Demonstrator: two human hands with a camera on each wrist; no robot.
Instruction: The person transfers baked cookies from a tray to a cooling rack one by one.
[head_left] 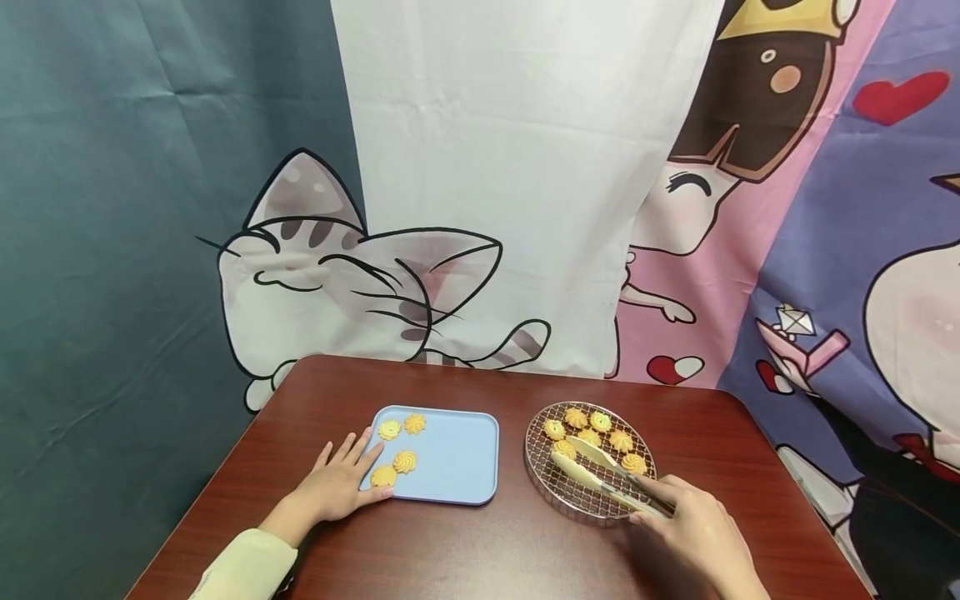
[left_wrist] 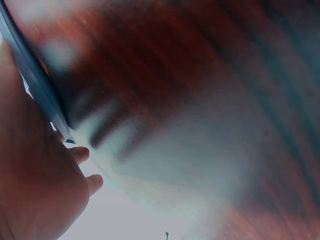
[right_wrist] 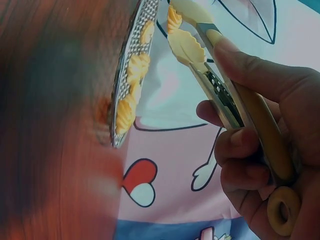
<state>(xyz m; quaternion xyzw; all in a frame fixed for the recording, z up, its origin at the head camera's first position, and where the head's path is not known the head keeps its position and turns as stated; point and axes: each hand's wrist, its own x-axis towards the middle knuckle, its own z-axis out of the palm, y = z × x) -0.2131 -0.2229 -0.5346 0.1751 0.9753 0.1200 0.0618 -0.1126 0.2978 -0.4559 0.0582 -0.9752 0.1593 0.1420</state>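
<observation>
My right hand [head_left: 701, 525] grips a pair of tongs [right_wrist: 260, 120] with pale yellow tips and metal arms. In the right wrist view a swirled cookie [right_wrist: 173, 20] shows between the tong tips; whether it is clear of the rack is hard to tell. Below the tongs is a round wire rack [head_left: 573, 496] bearing several golden piped cookies [head_left: 621, 441]. My left hand [head_left: 337, 486] rests with fingers spread on the left edge of a light blue tray [head_left: 453, 458]. Several cookies [head_left: 405, 461] lie on the tray's left half. The left wrist view shows only the tray's edge beside the hand.
Tray and rack stand apart on a dark red-brown wooden table [head_left: 442, 554], the rack to the right. Behind the table hangs a curtain [head_left: 517, 183] with cartoon prints, close to its back edge.
</observation>
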